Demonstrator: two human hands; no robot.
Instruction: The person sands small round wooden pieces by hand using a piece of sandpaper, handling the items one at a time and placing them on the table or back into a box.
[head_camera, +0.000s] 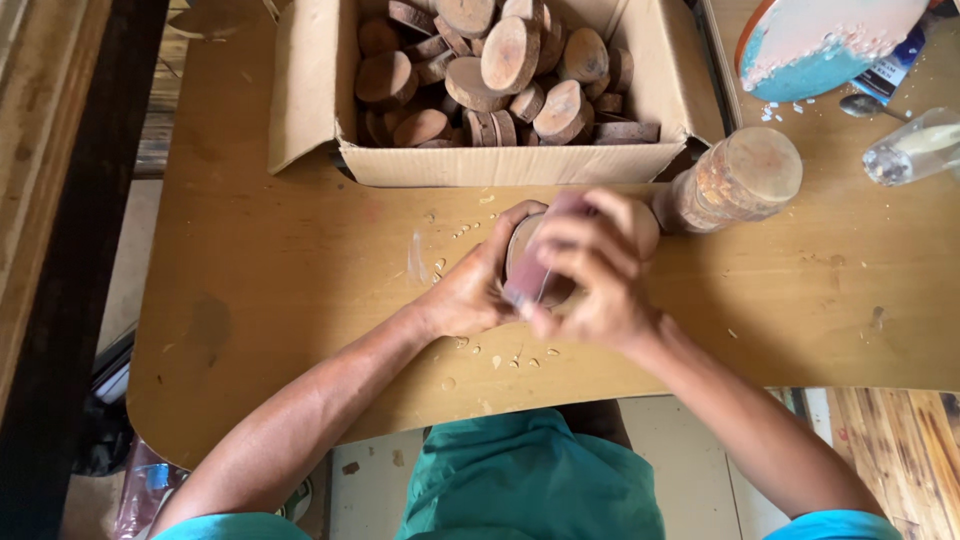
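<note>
The left hand (470, 290) is curling closed around the left edge of a round wooden slice (530, 245), which is sitting on the table (250, 280) just near of the cardboard box (320, 90). The right hand (590, 275) is lying over the slice from the right, fingers bent and pinching a small reddish-brown sheet (535, 270) against its face; much of the slice is hiding under both hands. The box, full of wood slices (510, 60), is blocking the far side, its near wall lying just beyond the fingers. A stack of wooden discs (735, 180) is lying on its side close to the right of the hands. Bare tabletop is opening wide to the left and to the near right, ending at the table's near edge just behind the wrists. Pale chips (450, 240) are littering the surface around the hands.
</note>
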